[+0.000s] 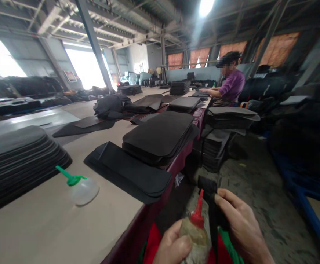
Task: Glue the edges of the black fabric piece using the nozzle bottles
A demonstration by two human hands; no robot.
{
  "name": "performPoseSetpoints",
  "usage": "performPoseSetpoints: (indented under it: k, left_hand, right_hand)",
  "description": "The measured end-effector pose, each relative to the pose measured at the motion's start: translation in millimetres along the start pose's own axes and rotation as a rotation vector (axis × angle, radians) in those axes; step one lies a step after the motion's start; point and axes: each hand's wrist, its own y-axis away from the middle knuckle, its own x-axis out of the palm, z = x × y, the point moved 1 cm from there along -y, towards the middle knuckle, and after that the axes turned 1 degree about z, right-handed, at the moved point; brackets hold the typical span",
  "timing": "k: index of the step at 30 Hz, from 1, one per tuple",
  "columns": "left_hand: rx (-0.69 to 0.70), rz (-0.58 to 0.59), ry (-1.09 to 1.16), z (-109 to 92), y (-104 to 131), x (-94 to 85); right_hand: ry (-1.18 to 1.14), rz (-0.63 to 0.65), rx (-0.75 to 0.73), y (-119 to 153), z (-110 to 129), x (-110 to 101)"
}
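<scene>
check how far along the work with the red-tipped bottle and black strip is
Looks done: the black sheets lie stacked with rounded corners, so they seem already cut. In hand: the left hand grips the red-tipped bottle, its nozzle close to the black strip in the right hand. Left, it seems: that strip, held off the table; the total can't be told.

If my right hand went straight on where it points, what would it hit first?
Past the black strip it pinches, your right hand would probably meet the red nozzle of the bottle, though depth between them is unclear.
</scene>
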Motion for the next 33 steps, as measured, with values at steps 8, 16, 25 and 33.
performPoseSetpoints:
  k: [8, 16, 25, 33]
  left_hand:
    - [0.031, 0.055, 0.046, -0.6, -5.5, 2.9]
    - [0.069, -0.225, -0.524, -20.3, 4.3, 10.8]
    - [0.183, -0.526, -0.758, -8.2, 5.5, 17.7]
    - [-0.061, -0.232, -0.444, -1.1, 1.3, 1.6]
  right_hand:
    - [-0.38, 0.101, 0.169, 20.5, 3.1, 25.1]
    - [-0.114, 0.128, 0.034, 20.6, -1.2, 15.6]
    - [0.055, 0.107, -0.046, 13.5, -11.6, 9.4]
    - [0.371, -0.194, -0.301, 14.3, -10.4, 22.5]
